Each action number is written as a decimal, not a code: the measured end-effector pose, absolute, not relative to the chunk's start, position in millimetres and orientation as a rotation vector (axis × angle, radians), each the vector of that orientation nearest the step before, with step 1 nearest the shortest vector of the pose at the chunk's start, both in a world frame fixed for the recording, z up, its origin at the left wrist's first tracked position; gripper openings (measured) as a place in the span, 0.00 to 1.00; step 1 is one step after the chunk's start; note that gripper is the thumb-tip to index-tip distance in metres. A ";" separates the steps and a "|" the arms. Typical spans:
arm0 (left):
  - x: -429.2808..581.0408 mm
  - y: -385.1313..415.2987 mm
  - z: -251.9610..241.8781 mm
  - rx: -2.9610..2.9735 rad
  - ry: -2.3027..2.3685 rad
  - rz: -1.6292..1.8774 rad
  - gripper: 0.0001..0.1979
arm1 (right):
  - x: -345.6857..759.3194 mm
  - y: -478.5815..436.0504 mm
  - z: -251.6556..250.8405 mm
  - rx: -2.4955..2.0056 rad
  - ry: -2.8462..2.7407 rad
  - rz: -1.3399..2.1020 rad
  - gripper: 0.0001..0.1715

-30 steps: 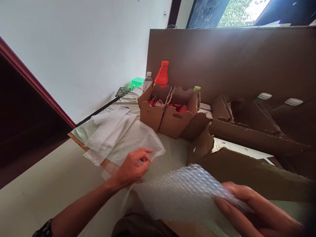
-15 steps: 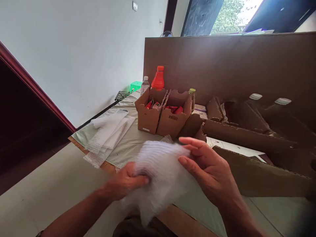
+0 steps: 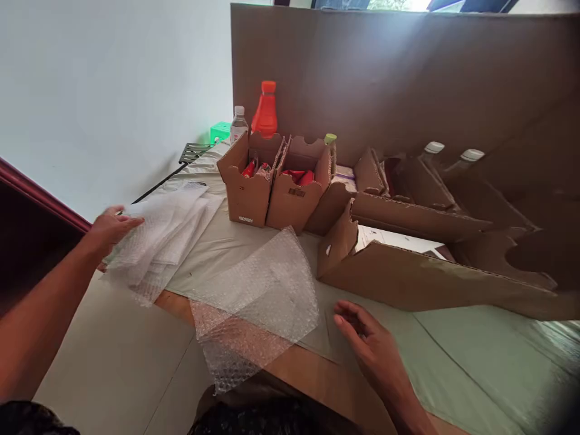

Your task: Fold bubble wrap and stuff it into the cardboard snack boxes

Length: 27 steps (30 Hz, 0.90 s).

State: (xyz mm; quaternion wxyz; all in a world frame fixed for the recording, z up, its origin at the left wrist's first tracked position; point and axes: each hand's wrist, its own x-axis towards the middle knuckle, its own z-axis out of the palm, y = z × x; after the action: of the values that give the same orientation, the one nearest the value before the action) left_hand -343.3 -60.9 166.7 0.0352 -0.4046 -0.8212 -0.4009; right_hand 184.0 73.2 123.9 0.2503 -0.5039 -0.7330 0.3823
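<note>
Bubble-wrap stack touching left fingers, loose sheet beside right fingers

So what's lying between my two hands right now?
A single bubble wrap sheet, spread flat over the table edge, lies between left hand and right hand in the head view.

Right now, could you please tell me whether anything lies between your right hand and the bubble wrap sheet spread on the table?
Nothing visible does. The right hand is just to the right of the bubble wrap sheet, with only bare green table cover between them. The cardboard boxes stand farther back.
</note>
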 end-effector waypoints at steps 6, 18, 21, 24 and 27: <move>-254.5 -73.5 153.1 -1.293 -2.416 -1.216 0.24 | 151.4 82.9 116.8 -1.401 -1.999 1.099 0.35; -110.1 -107.7 98.4 -2.148 -2.191 -0.958 0.07 | 155.9 30.2 130.8 -1.032 -1.896 1.233 0.10; -104.3 -108.0 95.7 -2.082 -2.235 -0.981 0.18 | 176.0 11.7 137.7 -1.016 -1.867 1.065 0.05; -90.3 -99.2 93.4 -2.022 -2.311 -0.996 0.32 | 198.9 -5.9 143.9 -0.969 -1.827 0.794 0.03; -62.4 -79.5 100.9 -2.206 -2.362 -1.114 0.24 | 226.1 -22.6 150.1 -0.903 -1.794 0.574 0.09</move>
State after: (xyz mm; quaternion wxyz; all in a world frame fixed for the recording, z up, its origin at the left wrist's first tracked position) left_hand -62.4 -79.5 100.9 -0.1379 -0.6392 -0.6842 -0.3229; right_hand 226.1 -22.6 150.1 0.5025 -0.3737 -0.7426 0.2376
